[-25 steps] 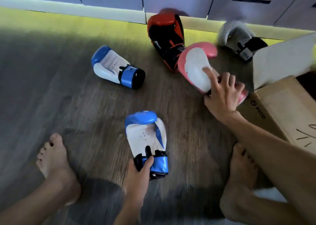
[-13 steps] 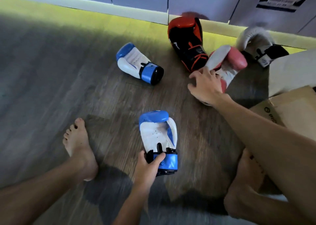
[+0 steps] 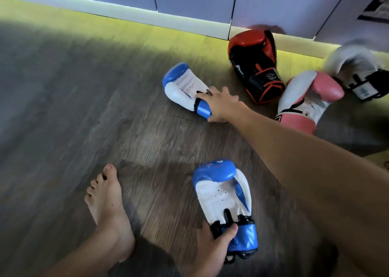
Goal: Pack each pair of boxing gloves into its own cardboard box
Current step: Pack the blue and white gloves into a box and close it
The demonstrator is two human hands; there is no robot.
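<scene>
Two blue-and-white boxing gloves lie on the wooden floor. My left hand [image 3: 212,243] grips the near blue glove [image 3: 224,194] by its blue cuff, palm side up. My right hand [image 3: 221,105] reaches across and closes round the cuff of the far blue glove [image 3: 183,87]. A pink-and-white glove [image 3: 305,100] lies to the right of that hand, let go. Behind it stand a red-and-black glove [image 3: 252,64] and a blurred white-and-black glove [image 3: 357,72]. No cardboard box shows clearly in this view.
My bare left foot [image 3: 107,203] rests on the floor to the left of the near glove. A pale skirting board and grey wall panels [image 3: 189,1] run along the back. A brown edge shows at the far right, too little to identify.
My right hand let go of the pink glove and moved left onto the far blue glove's cuff. The view swung left, putting the cardboard box out of sight. My left hand kept its hold.
</scene>
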